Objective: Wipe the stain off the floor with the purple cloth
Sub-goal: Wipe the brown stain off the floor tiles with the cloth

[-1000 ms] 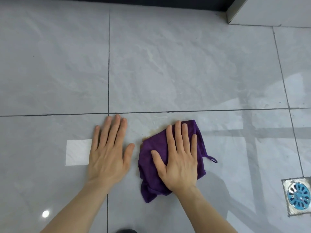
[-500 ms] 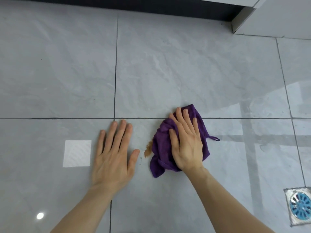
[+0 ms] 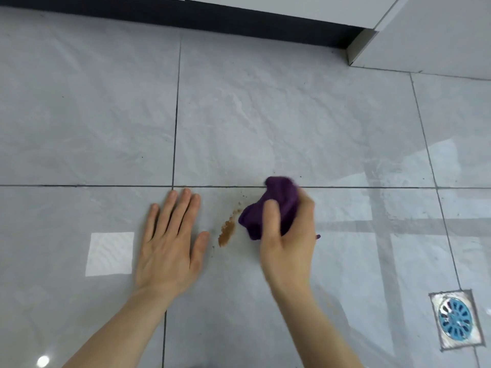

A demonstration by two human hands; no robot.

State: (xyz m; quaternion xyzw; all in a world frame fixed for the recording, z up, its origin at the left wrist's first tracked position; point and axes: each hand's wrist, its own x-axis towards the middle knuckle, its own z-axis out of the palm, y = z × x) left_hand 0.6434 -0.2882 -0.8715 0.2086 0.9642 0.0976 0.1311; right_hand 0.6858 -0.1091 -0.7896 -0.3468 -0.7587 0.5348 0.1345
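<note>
The purple cloth (image 3: 276, 205) is bunched into a wad in my right hand (image 3: 288, 240), which grips it over the grey tiled floor (image 3: 265, 123). Just left of the wad lies a brown stain (image 3: 226, 231), a gritty smear with small specks trailing up toward the grout line. My left hand (image 3: 170, 243) rests flat on the tile to the left of the stain, palm down, fingers spread, holding nothing. The stain sits between my two hands, uncovered.
A square floor drain (image 3: 455, 318) with a blue grate is set in the tile at the lower right. A dark baseboard (image 3: 212, 17) runs along the far edge below white cabinets, with a wall corner (image 3: 358, 46) at the upper right. Faint brown traces mark the tile beside my right forearm.
My right hand went from pressing flat on the spread cloth to gathering it into a wad and shifting right and away, uncovering the brown stain. My left hand stayed flat.
</note>
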